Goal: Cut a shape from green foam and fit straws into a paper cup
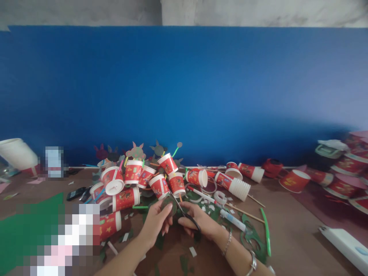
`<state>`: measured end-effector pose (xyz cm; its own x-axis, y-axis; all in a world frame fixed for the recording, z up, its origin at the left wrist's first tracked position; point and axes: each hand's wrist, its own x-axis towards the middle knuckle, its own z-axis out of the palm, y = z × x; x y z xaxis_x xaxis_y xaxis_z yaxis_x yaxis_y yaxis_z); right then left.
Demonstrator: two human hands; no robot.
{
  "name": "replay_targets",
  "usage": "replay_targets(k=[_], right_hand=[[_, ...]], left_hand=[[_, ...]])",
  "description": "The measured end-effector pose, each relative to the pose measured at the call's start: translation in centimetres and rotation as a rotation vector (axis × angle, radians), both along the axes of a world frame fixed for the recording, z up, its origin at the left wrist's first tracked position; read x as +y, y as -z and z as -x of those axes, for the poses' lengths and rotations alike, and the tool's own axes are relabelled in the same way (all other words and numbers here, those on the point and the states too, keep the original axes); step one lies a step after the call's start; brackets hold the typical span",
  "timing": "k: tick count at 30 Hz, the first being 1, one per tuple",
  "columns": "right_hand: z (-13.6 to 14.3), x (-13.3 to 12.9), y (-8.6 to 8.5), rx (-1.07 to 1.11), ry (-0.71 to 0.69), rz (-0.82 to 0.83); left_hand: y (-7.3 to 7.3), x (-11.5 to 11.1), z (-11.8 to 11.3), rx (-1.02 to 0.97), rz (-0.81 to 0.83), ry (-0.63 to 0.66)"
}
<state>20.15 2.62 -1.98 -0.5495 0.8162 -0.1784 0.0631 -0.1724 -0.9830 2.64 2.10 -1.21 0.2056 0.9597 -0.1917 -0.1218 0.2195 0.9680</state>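
Observation:
My left hand (157, 222) pinches a small dark green piece of paper (169, 207) between thumb and fingers. My right hand (198, 219) is closed around the black handles of a pair of scissors (177, 203), with the blades slanting up and left beside the paper. Whether the blades touch its edge, I cannot tell. Just beyond my hands lies a heap of red paper cups (132, 171), several with straws and paper shapes attached. Green paper scraps (253, 234) and small white bits (193, 251) are scattered around and under my hands.
On the right are a stack of nested cups (232, 186), a roll of tape (220, 197), a glue tube (233, 220), a green straw (266, 232) and a white box (347, 245). Green sheet (37, 218) lies left, partly behind a pixelated patch. A blue wall (184, 88) stands behind.

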Motion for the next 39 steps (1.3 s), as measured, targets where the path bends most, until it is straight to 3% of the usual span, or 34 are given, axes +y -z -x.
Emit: replay_targets(k=[15,21,29,39], right_hand=[[-0.50,0.31,0.28,-0.025,0.000,-0.015],[-0.31,0.13,0.12,-0.007,-0.008,0.020],[-0.50,0.22,0.29,-0.041,0.008,-0.022],[-0.62,0.16,-0.36,-0.054,-0.010,-0.030]], left_hand=[[0.24,0.23,0.07,0.021,-0.024,-0.051],[0.32,0.09,0.21,0.012,-0.011,0.004],[0.32,0.27,0.14,0.017,0.007,-0.021],[0.47,0.23,0.26,0.028,-0.010,-0.063]])
